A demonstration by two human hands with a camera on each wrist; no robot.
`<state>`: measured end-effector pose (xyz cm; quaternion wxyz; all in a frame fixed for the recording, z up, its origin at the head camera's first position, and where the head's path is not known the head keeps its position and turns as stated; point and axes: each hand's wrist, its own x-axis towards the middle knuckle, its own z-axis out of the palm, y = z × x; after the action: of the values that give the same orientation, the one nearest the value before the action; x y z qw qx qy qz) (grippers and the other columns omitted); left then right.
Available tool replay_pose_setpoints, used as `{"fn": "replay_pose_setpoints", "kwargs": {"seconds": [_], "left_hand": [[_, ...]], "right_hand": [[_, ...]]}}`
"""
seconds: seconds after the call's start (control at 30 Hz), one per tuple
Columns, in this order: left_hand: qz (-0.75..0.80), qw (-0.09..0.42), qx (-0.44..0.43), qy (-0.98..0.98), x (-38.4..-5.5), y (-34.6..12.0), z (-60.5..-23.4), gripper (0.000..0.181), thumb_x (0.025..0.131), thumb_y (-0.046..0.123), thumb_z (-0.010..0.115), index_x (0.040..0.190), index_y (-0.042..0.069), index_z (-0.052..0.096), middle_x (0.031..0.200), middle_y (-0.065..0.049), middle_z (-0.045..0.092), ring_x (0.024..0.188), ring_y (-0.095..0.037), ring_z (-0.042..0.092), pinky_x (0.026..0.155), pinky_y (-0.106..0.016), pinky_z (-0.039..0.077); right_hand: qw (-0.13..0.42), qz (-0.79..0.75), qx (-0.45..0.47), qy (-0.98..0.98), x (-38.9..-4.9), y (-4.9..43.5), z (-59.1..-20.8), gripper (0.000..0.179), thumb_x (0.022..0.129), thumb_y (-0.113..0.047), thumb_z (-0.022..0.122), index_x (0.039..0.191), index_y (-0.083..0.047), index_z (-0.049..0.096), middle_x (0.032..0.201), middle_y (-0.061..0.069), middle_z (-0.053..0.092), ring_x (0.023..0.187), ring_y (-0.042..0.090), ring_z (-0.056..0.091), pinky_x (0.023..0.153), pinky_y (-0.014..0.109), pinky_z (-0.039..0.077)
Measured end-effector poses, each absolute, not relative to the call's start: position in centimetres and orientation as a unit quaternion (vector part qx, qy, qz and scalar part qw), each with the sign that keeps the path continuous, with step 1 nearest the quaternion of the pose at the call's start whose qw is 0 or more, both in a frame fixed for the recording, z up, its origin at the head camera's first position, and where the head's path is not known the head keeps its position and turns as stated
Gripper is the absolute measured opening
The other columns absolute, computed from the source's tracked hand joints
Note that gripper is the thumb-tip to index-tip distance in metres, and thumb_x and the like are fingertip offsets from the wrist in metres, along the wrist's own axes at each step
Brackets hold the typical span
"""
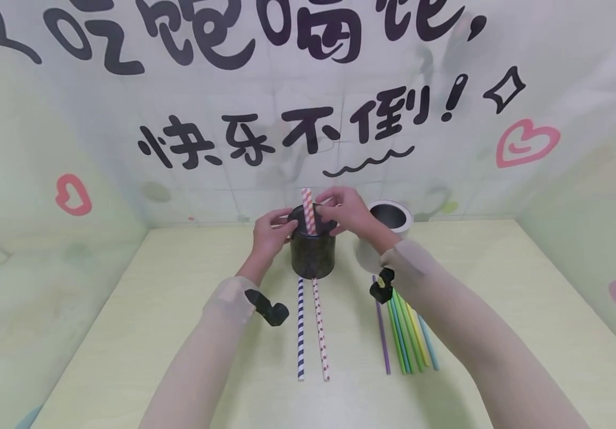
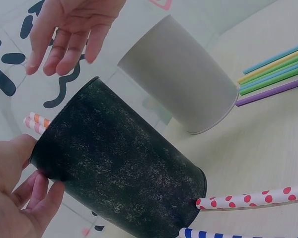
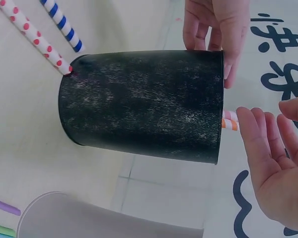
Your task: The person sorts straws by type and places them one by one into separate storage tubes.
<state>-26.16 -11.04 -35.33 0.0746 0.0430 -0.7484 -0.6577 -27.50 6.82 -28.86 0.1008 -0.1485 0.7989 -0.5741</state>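
Right sleeve (image 1: pixel 469 322) before coloured straws (image 1: pixel 413 339) and grey cup (image 2: pixel 179 79), black cup (image 1: pixel 313 256) alongside

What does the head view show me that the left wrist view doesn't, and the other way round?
Only head: the grey cup's dark interior, both sleeves and the black wrist attachments.
Only left wrist: the palm side of the right hand.
Both: the left hand at the rim of the black cup, striped straws standing in it, the polka-dot straw, the blue-striped straw and plain coloured straws.
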Motion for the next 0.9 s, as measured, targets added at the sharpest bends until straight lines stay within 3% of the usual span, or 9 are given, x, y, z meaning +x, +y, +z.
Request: {"fn": "replay_pose_setpoints", "kwargs": {"seconds": [0.27,0.5,0.73,0.9], "left_hand": [[-0.657,0.066,0.043,-0.750,-26.3,-11.1,-35.5,0.036,0.084,0.008,0.064,0.120,0.005,0.059,0.107,-0.018,0.057,0.096,-0.026,0.060,0.071,-0.033,0.055],[-0.654,0.063,0.046,-0.752,-26.4,-11.2,-35.5,0.036,0.084,0.009,0.064,0.120,0.005,0.059,0.108,-0.017,0.057,0.097,-0.026,0.060,0.073,-0.034,0.055],[-0.656,0.066,0.047,-0.751,-26.4,-11.1,-35.7,0.036,0.084,0.009,0.065,0.119,0.006,0.060,0.109,-0.017,0.057,0.097,-0.026,0.060,0.072,-0.035,0.055],[-0.652,0.063,0.046,-0.754,-26.4,-11.3,-35.6,0.036,0.085,0.010,0.064,0.120,0.006,0.059,0.111,-0.017,0.056,0.098,-0.026,0.060,0.074,-0.035,0.055]], "right_hand": [[0.124,-0.544,-0.191,0.807,-25.5,8.2,-29.9,0.028,0.087,-0.007,0.059,0.113,0.005,0.055,0.093,0.022,0.058,0.082,0.025,0.059,0.058,0.043,0.056],[0.160,-0.553,-0.195,0.794,-24.2,8.8,-32.6,0.024,0.087,-0.008,0.059,0.109,0.000,0.057,0.096,0.026,0.056,0.092,0.041,0.056,0.062,0.045,0.056],[0.180,-0.559,-0.174,0.791,-24.0,8.6,-35.5,0.023,0.087,-0.010,0.060,0.108,0.000,0.058,0.096,0.026,0.058,0.089,0.038,0.058,0.059,0.039,0.056],[0.193,-0.579,-0.137,0.780,-24.4,8.2,-37.2,0.022,0.087,-0.009,0.060,0.107,0.000,0.061,0.098,0.017,0.059,0.088,0.032,0.059,0.062,0.039,0.056]]}}
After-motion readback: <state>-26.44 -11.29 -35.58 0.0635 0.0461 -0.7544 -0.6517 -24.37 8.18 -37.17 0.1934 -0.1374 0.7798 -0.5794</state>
